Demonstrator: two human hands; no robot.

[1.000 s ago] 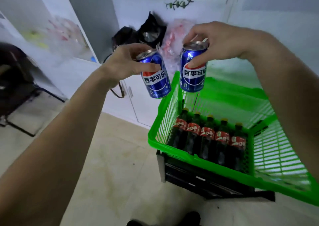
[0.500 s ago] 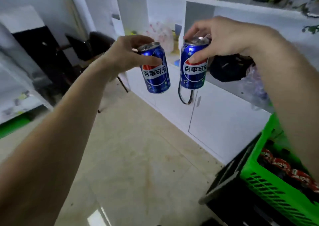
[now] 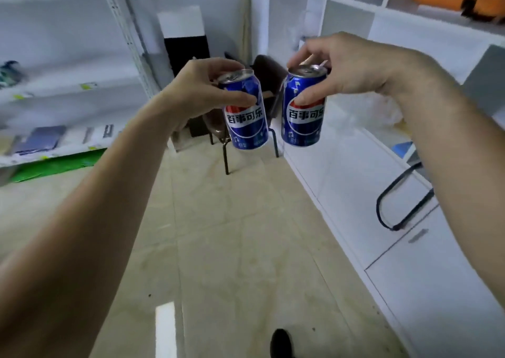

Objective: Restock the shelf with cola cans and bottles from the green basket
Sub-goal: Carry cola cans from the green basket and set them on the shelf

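My left hand (image 3: pixel 202 90) grips a blue cola can (image 3: pixel 246 120) by its upper part, the can tilted slightly. My right hand (image 3: pixel 344 65) holds a second blue cola can (image 3: pixel 303 117) from above by its rim and side, nearly upright. Both cans hang in the air side by side over the floor, a small gap between them. A white metal shelf rack (image 3: pixel 82 84) with blurred goods stands at the left. The green basket is out of view.
White cabinets with open cubbies (image 3: pixel 382 166) run along the right, a black strap (image 3: pixel 401 202) hanging over a door. A dark chair (image 3: pixel 262 84) stands in the far corner. Tiled floor (image 3: pixel 232 248) stretches ahead. A dark shoe tip (image 3: pixel 281 341) shows at the bottom.
The view has swung left, away from the green basket, which has left the frame. The shelf rack on the left has come into sight. Both hands keep their cans.
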